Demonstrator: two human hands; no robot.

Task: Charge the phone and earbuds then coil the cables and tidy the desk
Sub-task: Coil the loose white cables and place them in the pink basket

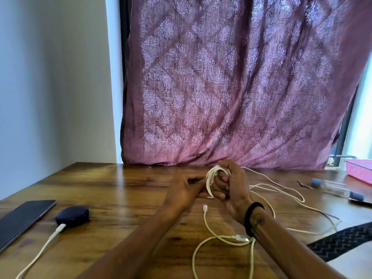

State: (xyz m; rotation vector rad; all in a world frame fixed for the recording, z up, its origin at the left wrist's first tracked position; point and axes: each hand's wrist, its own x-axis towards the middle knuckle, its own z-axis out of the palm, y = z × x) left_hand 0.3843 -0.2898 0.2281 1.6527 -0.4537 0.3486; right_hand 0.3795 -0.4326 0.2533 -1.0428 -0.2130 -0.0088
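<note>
My right hand [233,186] grips a small coil of white cable [211,176], the loops wound round its curled fingers. My left hand [185,188] pinches the coil from the left side. The loose rest of this white cable [281,190] trails over the wooden desk [120,188] to the right. A second white cable [207,224] lies under my forearms with its plug end free. At the left, a dark phone [22,220] lies flat, and a dark blue earbuds case [72,216] has a white cable [40,254] plugged into it.
A pink tray [360,170] sits at the desk's far right, with a clear tube with grey caps [336,188] in front of it. A patterned dark strap [342,242] lies at the right front edge. A mauve curtain [231,87] hangs behind the desk.
</note>
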